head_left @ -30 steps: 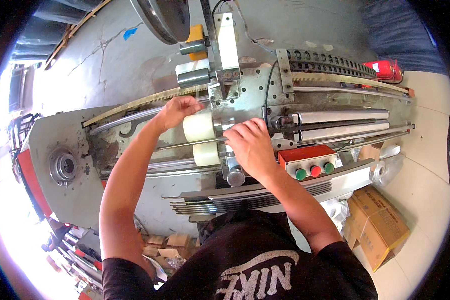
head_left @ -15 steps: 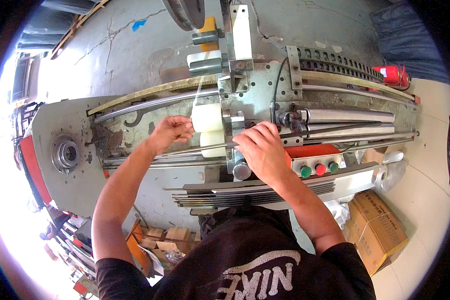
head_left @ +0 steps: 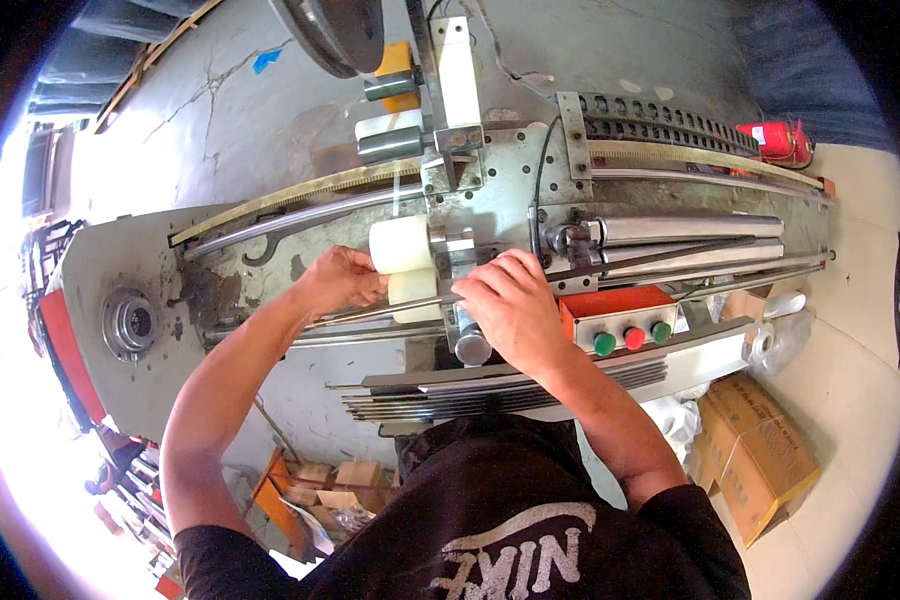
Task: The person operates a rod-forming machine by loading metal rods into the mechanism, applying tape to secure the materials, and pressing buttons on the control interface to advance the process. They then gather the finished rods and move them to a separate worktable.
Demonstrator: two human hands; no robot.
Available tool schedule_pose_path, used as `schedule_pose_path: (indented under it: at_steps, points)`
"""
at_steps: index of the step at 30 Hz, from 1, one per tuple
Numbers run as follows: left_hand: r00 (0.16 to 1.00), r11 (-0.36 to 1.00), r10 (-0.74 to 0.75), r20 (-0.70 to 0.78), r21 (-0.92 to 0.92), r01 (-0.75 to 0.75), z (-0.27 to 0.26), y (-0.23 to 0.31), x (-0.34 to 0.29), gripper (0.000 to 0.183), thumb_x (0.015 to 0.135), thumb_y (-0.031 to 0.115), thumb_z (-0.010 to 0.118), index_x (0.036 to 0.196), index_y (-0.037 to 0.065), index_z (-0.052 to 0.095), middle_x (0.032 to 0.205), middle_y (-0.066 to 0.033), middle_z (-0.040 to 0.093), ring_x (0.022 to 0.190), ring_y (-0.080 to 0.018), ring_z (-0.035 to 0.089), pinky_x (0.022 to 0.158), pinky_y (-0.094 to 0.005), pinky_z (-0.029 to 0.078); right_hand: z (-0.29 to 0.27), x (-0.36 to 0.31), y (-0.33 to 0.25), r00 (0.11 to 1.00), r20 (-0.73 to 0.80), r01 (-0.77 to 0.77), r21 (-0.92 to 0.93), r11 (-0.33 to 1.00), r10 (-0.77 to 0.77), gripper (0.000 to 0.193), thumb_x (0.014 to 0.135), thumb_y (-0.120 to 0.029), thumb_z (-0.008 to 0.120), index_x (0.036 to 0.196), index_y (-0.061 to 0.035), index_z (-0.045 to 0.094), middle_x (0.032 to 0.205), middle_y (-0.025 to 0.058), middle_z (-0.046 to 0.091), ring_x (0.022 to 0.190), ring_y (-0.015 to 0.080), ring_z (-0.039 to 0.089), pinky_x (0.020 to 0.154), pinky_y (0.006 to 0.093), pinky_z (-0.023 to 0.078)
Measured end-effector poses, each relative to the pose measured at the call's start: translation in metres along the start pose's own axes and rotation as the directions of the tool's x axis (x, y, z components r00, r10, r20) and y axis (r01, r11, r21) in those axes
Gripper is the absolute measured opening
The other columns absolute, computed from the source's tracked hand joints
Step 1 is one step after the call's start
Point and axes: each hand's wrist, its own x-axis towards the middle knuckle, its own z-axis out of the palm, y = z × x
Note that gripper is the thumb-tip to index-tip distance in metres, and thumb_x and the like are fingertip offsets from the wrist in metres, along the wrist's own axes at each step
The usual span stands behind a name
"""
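Observation:
My right hand (head_left: 510,305) is curled over a long, thin dark rod (head_left: 660,258) lying slantwise across the machine. The rod's lighter left stretch (head_left: 395,309) passes in front of the lower cream roller (head_left: 415,293). My left hand (head_left: 345,280) has its fingers bent together at the left ends of two stacked cream rollers, close to where they meet. Whatever these fingers pinch is hidden. A narrow translucent strip (head_left: 396,190) comes down from the dark guide roller (head_left: 390,146) onto the upper cream roller (head_left: 400,246).
A red control box (head_left: 620,312) with green and red buttons sits right of my right hand. Several thin rods (head_left: 440,402) lie on the front ledge near my body. A large reel (head_left: 335,35) hangs at the far side. Cardboard boxes (head_left: 755,455) stand at lower right.
My left hand has moved lower along the roller ends, nearer the gap between them. The whole view has shifted slightly; my right hand stays on the rod.

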Motion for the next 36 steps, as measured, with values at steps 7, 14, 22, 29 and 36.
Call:
schedule_pose_path:
  at_steps: [7, 14, 22, 29, 36]
  points:
    - [0.999, 0.998, -0.026, -0.033, 0.063, 0.028, 0.002, 0.035, -0.038, 0.021, 0.094, 0.018, 0.082, 0.100, -0.001, 0.076, 0.085, -0.0034, 0.074, 0.071, -0.0087, 0.063, 0.064, -0.0248, 0.053, 0.003, 0.000, 0.002, 1.000, 0.005, -0.019, 0.067, 0.998, 0.018, 0.019, 0.085, -0.012, 0.072, 0.104, -0.0092, 0.074, 0.101, 0.0043, 0.069, 0.103, 0.0277, 0.063, 0.102, 0.0443, 0.046]
    - [0.987, 0.965, 0.062, -0.147, -0.242, -0.097, 0.069, 0.038, -0.071, 0.016, 0.097, 0.011, 0.077, 0.105, -0.002, 0.075, 0.085, -0.0040, 0.074, 0.073, -0.0095, 0.068, 0.068, -0.0244, 0.057, 0.008, 0.005, 0.007, 0.996, 0.025, -0.085, 0.111, 0.990, 0.083, 0.023, 0.087, -0.009, 0.078, 0.109, -0.0072, 0.073, 0.107, 0.0072, 0.070, 0.105, 0.0309, 0.062, 0.099, 0.0448, 0.047]
    - [0.714, 0.898, 0.282, -0.641, -0.087, -0.432, 0.140, -0.009, -0.071, 0.018, 0.098, 0.008, 0.074, 0.112, -0.003, 0.072, 0.087, -0.0090, 0.077, 0.080, -0.0102, 0.072, 0.072, -0.0273, 0.058, 0.000, 0.010, 0.000, 0.996, 0.019, -0.088, 0.127, 0.988, 0.086, 0.021, 0.089, -0.011, 0.076, 0.109, -0.0067, 0.073, 0.106, 0.0078, 0.070, 0.104, 0.0310, 0.062, 0.097, 0.0441, 0.048]
    - [0.405, 0.797, 0.603, -0.688, 0.537, -0.276, 0.144, 0.003, -0.074, 0.013, 0.092, 0.009, 0.080, 0.104, 0.008, 0.075, 0.086, -0.0064, 0.075, 0.074, -0.0170, 0.075, 0.070, -0.0320, 0.059, -0.007, 0.009, -0.009, 0.998, 0.005, -0.067, 0.137, 0.988, 0.067, 0.020, 0.089, -0.012, 0.077, 0.108, -0.0070, 0.074, 0.105, 0.0078, 0.070, 0.104, 0.0310, 0.062, 0.096, 0.0433, 0.048]
    - [0.326, 0.268, 0.919, -0.220, 0.957, -0.109, 0.096, 0.026, -0.086, 0.040, 0.082, 0.019, 0.087, 0.119, 0.010, 0.072, 0.085, -0.0064, 0.076, 0.071, -0.0327, 0.073, 0.065, -0.0407, 0.056, -0.002, 0.009, -0.007, 0.999, -0.035, -0.015, 0.152, 0.988, 0.021, 0.022, 0.086, -0.012, 0.078, 0.106, -0.0078, 0.073, 0.104, 0.0077, 0.069, 0.104, 0.0312, 0.062, 0.099, 0.0455, 0.047]
